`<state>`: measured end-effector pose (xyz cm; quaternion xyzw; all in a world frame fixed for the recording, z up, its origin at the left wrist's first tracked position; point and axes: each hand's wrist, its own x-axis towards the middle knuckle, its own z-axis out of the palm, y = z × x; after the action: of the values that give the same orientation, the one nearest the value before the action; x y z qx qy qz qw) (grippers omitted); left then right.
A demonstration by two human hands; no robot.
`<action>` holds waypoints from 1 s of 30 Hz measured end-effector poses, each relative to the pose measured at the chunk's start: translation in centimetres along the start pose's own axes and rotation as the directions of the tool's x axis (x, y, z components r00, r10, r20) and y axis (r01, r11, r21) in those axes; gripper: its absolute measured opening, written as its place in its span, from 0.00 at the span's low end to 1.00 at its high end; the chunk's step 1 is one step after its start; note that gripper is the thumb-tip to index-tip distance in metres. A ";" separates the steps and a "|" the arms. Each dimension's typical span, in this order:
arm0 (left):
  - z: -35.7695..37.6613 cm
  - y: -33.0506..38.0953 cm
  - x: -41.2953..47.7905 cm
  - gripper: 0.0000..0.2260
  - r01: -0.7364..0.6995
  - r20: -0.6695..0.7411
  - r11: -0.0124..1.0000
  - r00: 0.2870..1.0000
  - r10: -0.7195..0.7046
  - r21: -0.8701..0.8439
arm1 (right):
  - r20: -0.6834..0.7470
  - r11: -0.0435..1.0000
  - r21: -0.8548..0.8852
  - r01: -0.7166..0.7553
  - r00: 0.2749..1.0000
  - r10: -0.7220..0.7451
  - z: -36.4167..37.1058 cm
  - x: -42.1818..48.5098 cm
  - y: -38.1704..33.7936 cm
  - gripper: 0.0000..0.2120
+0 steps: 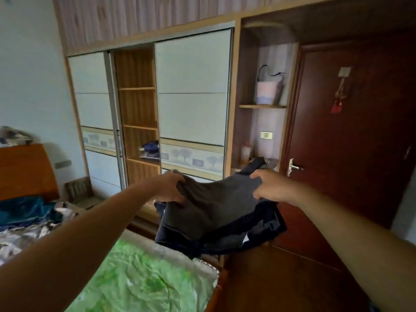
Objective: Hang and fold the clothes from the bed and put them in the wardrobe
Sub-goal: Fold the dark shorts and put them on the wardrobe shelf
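A folded dark grey and navy garment hangs in the air above the foot of the bed. My left hand grips its left edge and my right hand grips its right edge. Ahead stands the wardrobe with its sliding doors parted. In the open gap are wooden shelves, and a folded blue item lies on a lower one. More clothes, teal and patterned, lie on the bed at the left.
A dark red door with a metal handle is at the right. Open side shelves hold a pale bag. The wooden headboard is at the left. The bed has a green cover.
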<state>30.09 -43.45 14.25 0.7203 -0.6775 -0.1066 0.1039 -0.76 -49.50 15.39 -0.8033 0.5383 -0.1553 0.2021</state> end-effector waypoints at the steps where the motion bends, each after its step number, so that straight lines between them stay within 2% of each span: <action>1: 0.8 2.8 2.3 0.37 -0.020 0.008 1.000 1.000 0.020 -0.001 | -0.007 1.000 -0.014 -0.024 1.000 0.024 -1.7 0.5 2.8 0.35; 7: 3.7 12.1 11.8 0.35 -0.083 0.050 0.995 0.996 0.080 0.048 | -0.038 0.988 -0.114 -0.104 0.994 0.100 -7.1 5.1 12.2 0.35; 11: 4.9 14.7 19.1 0.34 -0.087 0.047 0.992 0.995 0.083 0.091 | -0.009 0.983 -0.139 -0.123 0.992 0.123 -7.6 11.4 16.5 0.33; 17: 5.6 13.5 31.5 0.33 -0.073 0.012 0.989 0.997 0.072 0.130 | 0.058 0.983 -0.157 -0.095 0.993 0.105 -6.5 24.8 19.6 0.28; 26: 3.1 9.2 48.6 0.27 0.038 0.012 0.982 0.999 -0.041 0.186 | 0.187 0.988 -0.151 -0.040 0.980 0.068 -7.2 45.6 17.9 0.26; 28: 2.4 8.5 51.6 0.28 0.086 0.003 0.976 0.996 -0.089 0.199 | 0.218 0.991 -0.131 -0.002 0.976 0.031 -7.5 49.6 17.6 0.26; 30: 1.8 7.6 54.4 0.30 0.131 -0.011 0.972 0.991 -0.132 0.195 | 0.207 0.976 -0.202 0.083 0.977 -0.041 -7.6 53.7 17.3 0.27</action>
<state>25.51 -98.22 14.11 0.7702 -0.6356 -0.0471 0.0250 1.83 -106.36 15.24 -0.8482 0.5029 -0.0218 0.1651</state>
